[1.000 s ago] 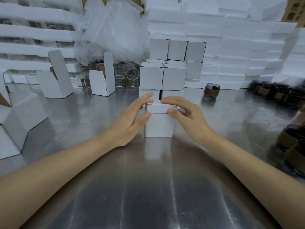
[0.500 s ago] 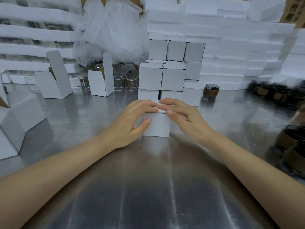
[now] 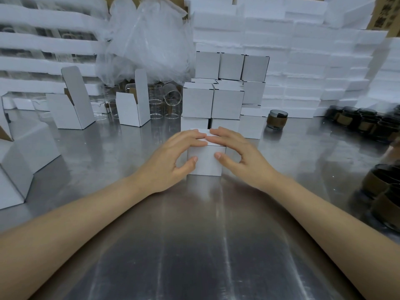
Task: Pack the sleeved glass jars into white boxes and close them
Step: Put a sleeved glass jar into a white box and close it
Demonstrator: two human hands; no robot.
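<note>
at nine o'clock an open white box (image 3: pixel 132 109) stands with its flap up. at the centre, the small white box (image 3: pixel 205 159) on the steel table (image 3: pixel 194 245) is clasped by the left hand (image 3: pixel 173 159) and right hand (image 3: pixel 242 156), fingers flat on the lid, thumbs on the front. if pressed unevenly, the lid tuck could buckle or pop up. the stacked closed boxes (image 3: pixel 212 102) stand just behind at twelve; a sleeved jar (image 3: pixel 277 120) sits at two. open room lies toward six.
</note>
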